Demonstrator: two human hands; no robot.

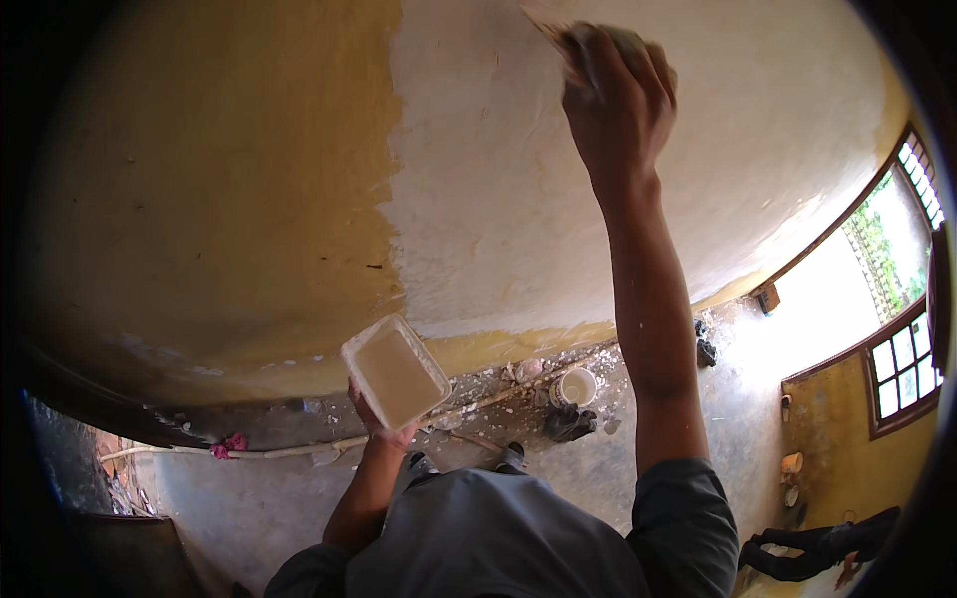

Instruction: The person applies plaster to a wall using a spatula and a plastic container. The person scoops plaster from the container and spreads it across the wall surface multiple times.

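Observation:
My right arm reaches up to the wall, and my right hand [623, 100] is closed around what looks like a paintbrush [544, 28], its pale tip at the wall. Motion blur and my fingers hide most of its handle. Down by the wall's foot, my left hand [365, 407] grips a rectangular, pale-rimmed paint tray [426, 349] from below and the side. Off-white liquid [397, 379] fills much of it. The wall is yellow [209, 189] on the left and whitish [508, 199] on the right, with a ragged border between.
A long pole [299, 450] lies along the wall's base among pale flakes. Near it stand a white bucket [577, 387] and a crumpled black bag [569, 424]. At right are a bright doorway [832, 274], a barred window [905, 364] and dark clothing [827, 543].

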